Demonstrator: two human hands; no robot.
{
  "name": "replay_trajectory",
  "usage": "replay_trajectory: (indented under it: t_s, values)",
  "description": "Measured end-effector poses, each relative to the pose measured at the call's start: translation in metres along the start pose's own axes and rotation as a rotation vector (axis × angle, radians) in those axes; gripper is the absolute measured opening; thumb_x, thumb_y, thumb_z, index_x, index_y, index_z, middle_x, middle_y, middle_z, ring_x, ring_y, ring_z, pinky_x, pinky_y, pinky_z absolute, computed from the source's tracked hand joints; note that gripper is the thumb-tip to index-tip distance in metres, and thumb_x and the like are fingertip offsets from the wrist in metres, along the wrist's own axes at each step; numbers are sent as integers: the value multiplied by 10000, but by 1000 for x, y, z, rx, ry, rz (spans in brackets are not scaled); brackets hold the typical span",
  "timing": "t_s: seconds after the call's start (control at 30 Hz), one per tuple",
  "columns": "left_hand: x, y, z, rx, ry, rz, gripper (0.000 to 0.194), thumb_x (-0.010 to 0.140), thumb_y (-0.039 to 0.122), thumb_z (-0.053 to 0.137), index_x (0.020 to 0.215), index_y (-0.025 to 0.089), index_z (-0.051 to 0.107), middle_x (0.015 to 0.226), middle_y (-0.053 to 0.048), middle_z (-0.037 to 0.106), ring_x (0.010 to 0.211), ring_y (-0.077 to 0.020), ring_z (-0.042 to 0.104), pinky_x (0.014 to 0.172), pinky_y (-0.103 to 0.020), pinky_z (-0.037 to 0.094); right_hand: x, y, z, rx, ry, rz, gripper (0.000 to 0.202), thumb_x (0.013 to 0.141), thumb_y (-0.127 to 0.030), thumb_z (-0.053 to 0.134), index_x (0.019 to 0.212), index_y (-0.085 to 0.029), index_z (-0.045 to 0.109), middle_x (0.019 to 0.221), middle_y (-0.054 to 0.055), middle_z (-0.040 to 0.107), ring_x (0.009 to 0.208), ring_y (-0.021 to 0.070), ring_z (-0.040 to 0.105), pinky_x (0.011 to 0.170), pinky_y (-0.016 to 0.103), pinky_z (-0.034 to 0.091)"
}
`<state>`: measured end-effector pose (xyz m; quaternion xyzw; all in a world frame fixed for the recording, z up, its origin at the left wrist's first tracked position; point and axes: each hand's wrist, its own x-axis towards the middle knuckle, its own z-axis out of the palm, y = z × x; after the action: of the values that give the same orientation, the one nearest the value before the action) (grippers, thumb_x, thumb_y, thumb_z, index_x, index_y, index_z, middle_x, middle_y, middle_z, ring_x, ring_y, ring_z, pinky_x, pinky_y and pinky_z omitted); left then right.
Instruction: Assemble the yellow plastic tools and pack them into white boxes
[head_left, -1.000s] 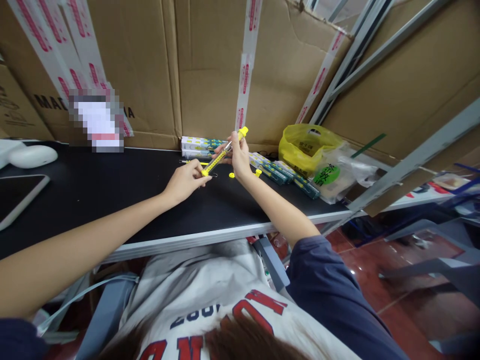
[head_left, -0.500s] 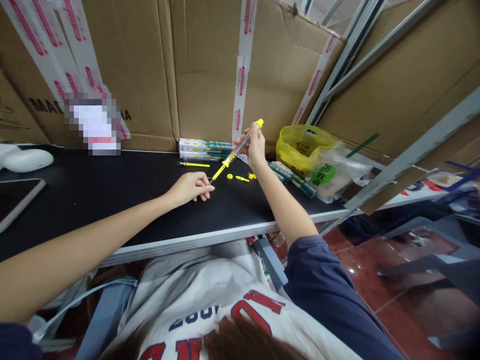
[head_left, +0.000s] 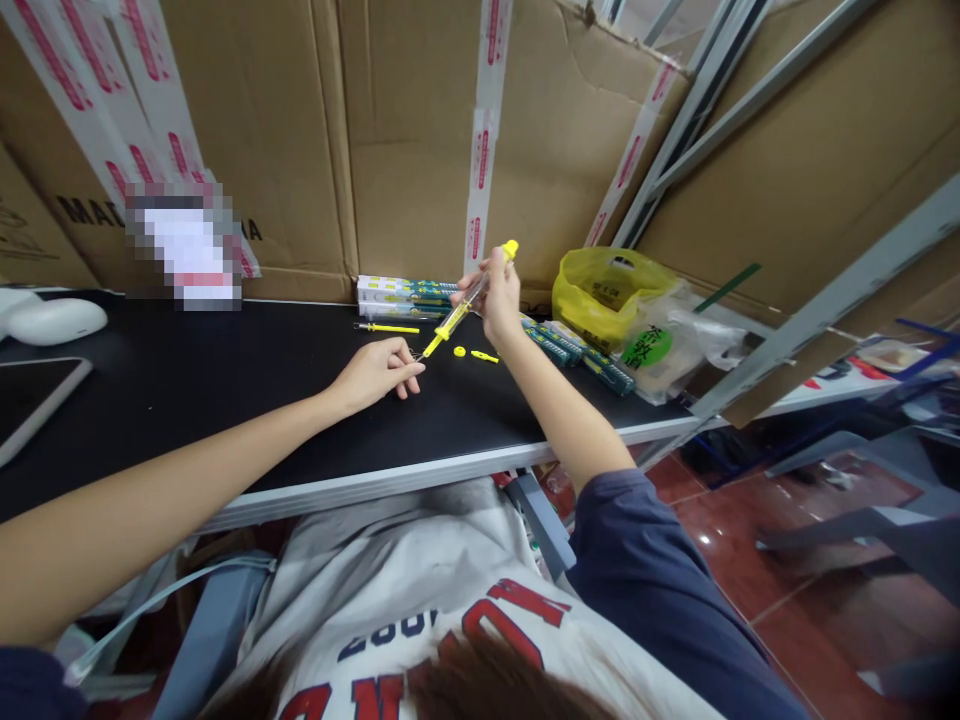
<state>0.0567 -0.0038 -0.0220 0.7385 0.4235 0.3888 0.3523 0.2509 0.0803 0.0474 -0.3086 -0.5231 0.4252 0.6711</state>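
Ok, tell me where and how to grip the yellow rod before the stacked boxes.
I'd pinch the yellow rod across its middle, from above and the near side: it's slim and lies flat, running sideways on the tabletop, with the stacked boxes close behind.

The head camera looked forward and down from behind and above the near edge of the bench; the shirt lay closest; left hand and right hand fell mid-frame; cardboard backed the far edge.
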Motion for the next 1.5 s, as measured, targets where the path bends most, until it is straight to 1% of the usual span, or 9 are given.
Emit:
replay_trajectory:
  t_s: [0.13, 0.33, 0.43, 0.6, 0.73, 1.07, 1.2, 1.3, 1.5]
  values:
    - [0, 3, 1, -21, 13, 5, 277, 833, 396, 659, 737, 193, 495, 672, -60, 744, 493, -137, 639, 490, -244, 452, 15, -11, -14, 2, 90, -19, 457, 969, -650, 286, 917, -220, 433, 588, -64, 615, 609, 97, 714, 566, 161, 502]
    - [-1, 3, 1, -47, 48, 12, 278, 839, 391, 659, 742, 195, 489, 665, -57, 742, 485, -137, 635, 505, -252, 466, -11, 12, 13, 23, -48, 41, 484, 872, -711, 512, 981, -248, 422, 615, -58, 625, 542, 143, 685, 548, 258, 579]
    - [-1, 2, 1, -44, 41, 6, 260, 849, 368, 647, 748, 195, 481, 662, -51, 740, 481, -132, 635, 499, -242, 458, -14, 12, 16, 20, -75, 34, 430, 931, -660, 452, 1038, -244, 427, 625, -63, 620, 491, 129, 652, 528, 259, 571]
    - [0, 2, 2, -34, 14, 2, 245, 863, 355, 630, 762, 196, 473, 663, -42, 740, 475, -130, 639, 476, -226, 434, 8, -12, -7, 28, 99, 6, 407, 994, -607, 360, 1099, -219, 424, 645, -30, 627, 567, 153, 697, 564, 258, 575]
    - [0, 5, 2, -40, 19, 8, 251, 862, 353, 630, 752, 197, 467, 653, -42, 736, 461, -130, 633, 477, -230, 435, 10, -13, -9, 40, 119, -4, 440, 976, -651, 359, 1059, -223, 419, 630, -32, 623, 556, 146, 690, 537, 244, 562]
    - [0, -7, 1, 7, -45, -16, 284, 835, 424, 650, 792, 198, 483, 736, -55, 749, 503, -134, 628, 521, -254, 454, -25, 22, 23, -25, -120, 49, 558, 870, -786, 402, 1023, -250, 409, 673, -40, 626, 535, 123, 654, 531, 253, 554]
    - [2, -6, -1, 251, 89, 78, 376, 753, 512, 723, 910, 207, 568, 924, -60, 754, 680, -182, 659, 645, -307, 477, -34, 26, 27, -21, -199, 22, 544, 871, -782, 409, 1010, -256, 385, 713, -21, 650, 661, 146, 696, 604, 274, 574]
    - [-1, 2, -5, 433, 148, 113, 382, 789, 565, 671, 949, 224, 606, 965, -52, 747, 830, -234, 673, 723, -330, 462, -47, 27, 35, -37, -270, -24, 500, 892, -751, 416, 984, -263, 358, 803, 5, 684, 817, 166, 717, 699, 305, 597]
    - [-2, 12, -10, 535, 236, 159, 282, 884, 493, 552, 907, 215, 593, 865, -50, 709, 788, -239, 648, 681, -322, 429, -65, 30, 47, -72, -427, -43, 429, 912, -680, 455, 957, -267, 353, 961, 36, 711, 998, 194, 690, 835, 372, 595]
